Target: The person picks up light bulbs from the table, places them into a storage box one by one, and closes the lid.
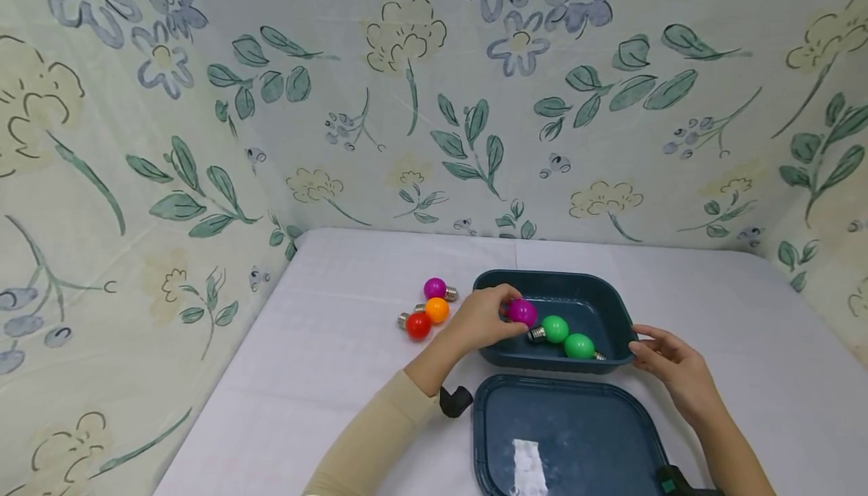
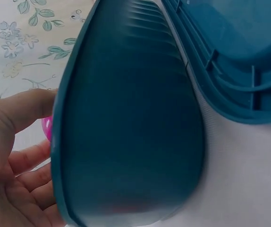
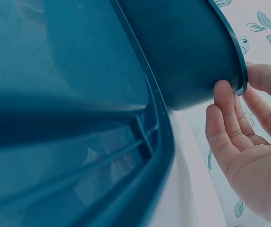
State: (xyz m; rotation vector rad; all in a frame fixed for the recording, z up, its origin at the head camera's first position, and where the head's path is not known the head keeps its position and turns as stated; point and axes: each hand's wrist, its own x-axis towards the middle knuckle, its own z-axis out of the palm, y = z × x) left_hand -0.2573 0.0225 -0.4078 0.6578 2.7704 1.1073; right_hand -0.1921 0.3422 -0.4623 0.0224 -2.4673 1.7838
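Head view: A left hand [image 1: 478,323] pinches a magenta bulb [image 1: 522,312] at the left end of a dark blue box [image 1: 542,362], with the screw base mostly covered by the fingers. The next move appears to turn on this line: the box's long axis runs from the left hand toward the right hand [image 1: 674,372], and two green bulbs [image 1: 555,329] lie inside, just right of the pinch. The left hand is nearer all three. To its left on the table [image 1: 285,375] sit a second magenta bulb [image 1: 435,288], an orange bulb [image 1: 437,310] and a red bulb [image 1: 418,326]; the lid [image 1: 576,428] lies nearer the person than both hands.

Left wrist view: The box's outer wall hides the left fingertips, leaving only a magenta sliver.

Right wrist view: Extended right fingers, partly hidden from above, touch the box's end; no bulb shows.
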